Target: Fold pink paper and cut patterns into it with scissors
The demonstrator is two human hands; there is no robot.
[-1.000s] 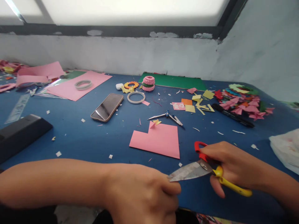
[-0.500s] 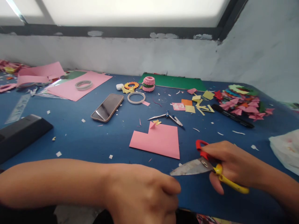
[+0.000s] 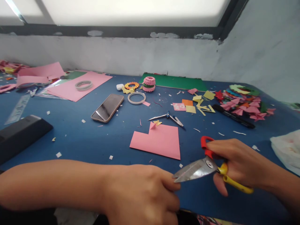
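Head view: a blue bench (image 3: 84, 140) carries a notched pink card (image 3: 161, 143). Well beyond the card, along the wall, lies a green sheet (image 3: 178, 82); beyond it to the left, pink sheets (image 3: 70, 89). A dark block (image 3: 23, 134) sits well left of the card. The left hand (image 3: 145, 193), back upward, is nearer the wearer than the card; its fingers are curled, and I cannot tell whether that grip has anything in it. The right hand (image 3: 237, 162), right of the card and nearer, has its grip around the red and yellow handles of the scissors (image 3: 197, 170). The blades lie just nearer than the card's right corner, tips at the left hand's index finger; contact is unclear. Beyond the card to the right are a paper pile (image 3: 248, 101) and a marker (image 3: 234, 117); beyond it to the left, a phone (image 3: 107, 107). Just beyond the card sits a compass (image 3: 167, 115); farther, a tape roll (image 3: 136, 102) and a ruffled stack (image 3: 149, 84). White scraps (image 3: 58, 154) dot the bench left of the card.
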